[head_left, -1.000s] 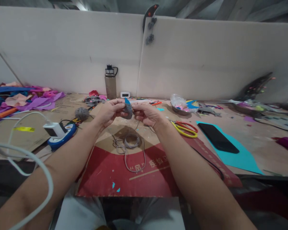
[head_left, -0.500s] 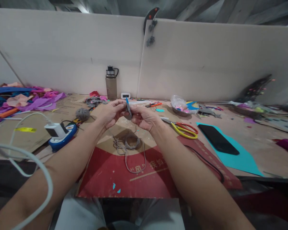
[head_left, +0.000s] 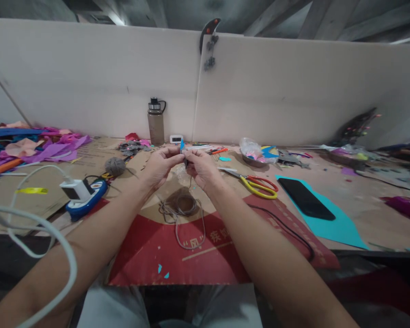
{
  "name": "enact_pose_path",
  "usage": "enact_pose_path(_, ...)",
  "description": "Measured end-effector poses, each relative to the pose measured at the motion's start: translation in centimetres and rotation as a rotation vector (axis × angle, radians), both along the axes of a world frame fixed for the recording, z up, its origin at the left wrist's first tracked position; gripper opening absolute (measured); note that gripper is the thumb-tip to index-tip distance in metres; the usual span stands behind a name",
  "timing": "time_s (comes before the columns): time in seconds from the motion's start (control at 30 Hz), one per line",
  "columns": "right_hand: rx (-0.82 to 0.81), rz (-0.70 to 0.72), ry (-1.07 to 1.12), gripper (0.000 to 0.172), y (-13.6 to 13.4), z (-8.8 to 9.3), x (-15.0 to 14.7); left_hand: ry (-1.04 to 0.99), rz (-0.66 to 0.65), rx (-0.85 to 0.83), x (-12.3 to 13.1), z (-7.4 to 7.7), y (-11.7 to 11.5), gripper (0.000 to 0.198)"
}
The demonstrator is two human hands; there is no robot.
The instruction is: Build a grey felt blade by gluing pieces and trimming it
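Both hands meet above the middle of the table, fingertips pinched on a small grey piece with a pointed blue tip (head_left: 182, 145). My left hand (head_left: 162, 165) is closed on its left side, and my right hand (head_left: 202, 167) pinches it from the right. Most of the piece is hidden by the fingers. Grey cord (head_left: 186, 205) lies in loose loops below the hands, and one strand rises towards my right hand. Under the cord is a red and tan cardboard sheet (head_left: 205, 259) with printed characters.
Scissors with red and yellow handles (head_left: 259, 187) lie to the right, near a black phone (head_left: 305, 198) on turquoise sheet. At left are a blue power strip (head_left: 87, 200), a white cable and a grey yarn ball (head_left: 115, 166). A bottle (head_left: 156, 123) stands at the back.
The grey piece has turned between the fingers and less of it shows. The hands stay together, with my left fingers now more gathered. The whole view has shifted slightly.
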State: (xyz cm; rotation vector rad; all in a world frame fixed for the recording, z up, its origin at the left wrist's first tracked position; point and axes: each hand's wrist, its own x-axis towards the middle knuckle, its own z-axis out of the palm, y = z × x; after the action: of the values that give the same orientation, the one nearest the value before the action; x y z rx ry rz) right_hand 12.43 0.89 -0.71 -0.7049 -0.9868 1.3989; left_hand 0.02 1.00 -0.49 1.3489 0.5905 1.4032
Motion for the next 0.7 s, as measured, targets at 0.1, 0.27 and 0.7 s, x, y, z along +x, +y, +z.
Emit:
enact_pose_path(0.1,-0.013,-0.010,-0.013,0.024,0.2,-0.2,-0.1,-0.010,0.061,-0.016,0.2,-0.1,-0.1,0.018)
enact_pose_path(0.27,-0.038,-0.030,-0.048,0.022,0.0,-0.1,-0.6,-0.032,0.208,-0.074,0.2,-0.4,-0.1,0.016)
enact_pose_path(0.7,0.003,0.019,-0.004,0.024,-0.2,0.0,-1.1,-0.121,0.256,0.006,0.4,-0.8,0.8,0.021)
